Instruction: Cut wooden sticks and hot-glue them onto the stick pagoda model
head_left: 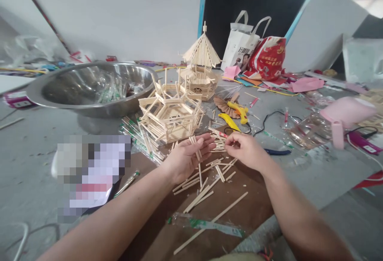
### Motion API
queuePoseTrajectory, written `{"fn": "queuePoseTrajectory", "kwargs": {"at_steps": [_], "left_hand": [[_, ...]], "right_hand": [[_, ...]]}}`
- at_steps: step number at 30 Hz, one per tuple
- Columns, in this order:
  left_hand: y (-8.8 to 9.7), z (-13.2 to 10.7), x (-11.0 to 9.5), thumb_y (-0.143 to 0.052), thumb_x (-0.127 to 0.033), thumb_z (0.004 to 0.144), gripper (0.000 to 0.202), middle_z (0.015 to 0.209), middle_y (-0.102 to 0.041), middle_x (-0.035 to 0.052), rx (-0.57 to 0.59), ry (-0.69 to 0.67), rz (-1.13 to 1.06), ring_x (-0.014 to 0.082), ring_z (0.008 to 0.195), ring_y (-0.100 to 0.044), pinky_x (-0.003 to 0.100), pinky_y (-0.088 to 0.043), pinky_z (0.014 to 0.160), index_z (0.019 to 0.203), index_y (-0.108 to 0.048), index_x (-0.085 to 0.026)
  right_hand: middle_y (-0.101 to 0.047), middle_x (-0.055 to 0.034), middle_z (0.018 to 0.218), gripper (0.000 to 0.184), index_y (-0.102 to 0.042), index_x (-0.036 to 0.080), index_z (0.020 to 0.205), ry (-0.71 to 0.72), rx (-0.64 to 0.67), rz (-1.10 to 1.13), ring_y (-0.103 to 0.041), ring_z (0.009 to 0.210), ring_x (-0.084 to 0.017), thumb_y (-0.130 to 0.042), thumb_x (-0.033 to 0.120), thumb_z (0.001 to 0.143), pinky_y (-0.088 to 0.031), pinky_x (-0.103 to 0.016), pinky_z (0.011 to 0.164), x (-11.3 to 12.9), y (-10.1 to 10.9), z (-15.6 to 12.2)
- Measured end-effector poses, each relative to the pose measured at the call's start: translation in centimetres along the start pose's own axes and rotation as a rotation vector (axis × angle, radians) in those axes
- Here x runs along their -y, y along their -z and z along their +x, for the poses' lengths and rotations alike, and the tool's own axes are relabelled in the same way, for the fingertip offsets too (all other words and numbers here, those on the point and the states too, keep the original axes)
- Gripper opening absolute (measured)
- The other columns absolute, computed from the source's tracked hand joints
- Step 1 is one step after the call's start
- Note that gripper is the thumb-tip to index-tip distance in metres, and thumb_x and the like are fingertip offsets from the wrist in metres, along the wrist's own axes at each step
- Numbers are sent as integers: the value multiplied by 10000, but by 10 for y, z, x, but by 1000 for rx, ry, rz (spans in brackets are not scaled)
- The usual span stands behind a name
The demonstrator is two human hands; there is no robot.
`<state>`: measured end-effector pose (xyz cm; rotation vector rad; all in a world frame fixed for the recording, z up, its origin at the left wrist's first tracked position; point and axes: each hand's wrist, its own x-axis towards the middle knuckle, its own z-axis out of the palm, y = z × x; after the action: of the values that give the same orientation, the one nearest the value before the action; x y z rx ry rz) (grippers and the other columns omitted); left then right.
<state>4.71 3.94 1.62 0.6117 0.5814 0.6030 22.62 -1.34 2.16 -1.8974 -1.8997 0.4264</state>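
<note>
Chinese-lettered white bag beyond sticks

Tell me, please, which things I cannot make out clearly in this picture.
All in the head view:
- Right hand: the hand itself hides whether it holds a stick.
- Short sticks in the left hand: partly covered by that hand, exact count unclear.
- Roofed stick model: lower left hidden by the open stick frame.
- Pixelated patch: blocks hide what lies there.
- Red bag: print too small and blurred.

A matte grey surface carries a flat brown sheet at six o'clock, strewn with slim pale wooden sticks.
</note>
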Motion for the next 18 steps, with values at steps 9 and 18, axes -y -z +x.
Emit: {"fn": "queuePoseTrajectory", "kwargs": {"at_steps": [9, 18], "left_hand": [[-3, 1, 15, -477, -116, 750, 199, 797, -641, 63, 47, 2, -71, 136, 756, -582, 273, -429, 739, 905, -600, -126], [3, 3, 7, -444, -155, 774, 167, 825, -619, 91, 95, 106, -65, 151, 763, -579, 285, -433, 714, 854, -581, -105]], "right_hand": [[-596, -6, 692, 86, -550, 191, 669, -3, -43, 47, -529, 634, -122, -476, 232, 685, -381, -228, 598, 37, -29, -1], [-517, -68, 1030, 346, -524, 209, 965, 264, -128, 52, -455, 995, -192, -581, 356, 657, -354, -324, 836, 24, -18, -3]]}}
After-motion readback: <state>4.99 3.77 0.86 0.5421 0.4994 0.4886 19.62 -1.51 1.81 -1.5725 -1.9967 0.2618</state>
